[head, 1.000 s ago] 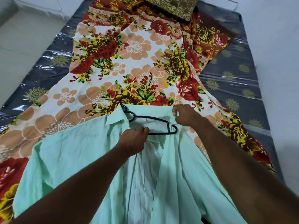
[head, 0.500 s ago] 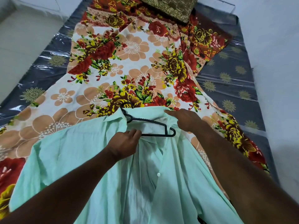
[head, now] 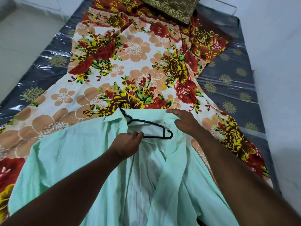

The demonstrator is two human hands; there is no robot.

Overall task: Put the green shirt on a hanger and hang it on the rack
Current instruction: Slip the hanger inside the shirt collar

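A mint green shirt [head: 68, 157] lies spread open, collar away from me, on a flowered bedsheet [head: 130, 66]. A black plastic hanger [head: 151, 126] lies inside the collar opening, its hook [head: 125, 106] poking out over the sheet and its left end tucked under the left shoulder. My left hand [head: 126, 144] grips the hanger's bottom bar near the left front edge of the shirt. My right hand [head: 184, 120] pinches the right collar and shoulder cloth, beside the hanger's bare right end [head: 169, 133]. No rack is in view.
The sheet covers a dark plastic-wrapped mattress [head: 231, 82] on the floor. A brown patterned pillow [head: 171, 7] sits at the far end. Pale floor [head: 24, 38] runs along the left, a white wall [head: 276, 46] along the right.
My right hand has shifted slightly along the right collar, and its fingers now spread over the cloth. My left hand stays curled at the hanger's bottom bar.
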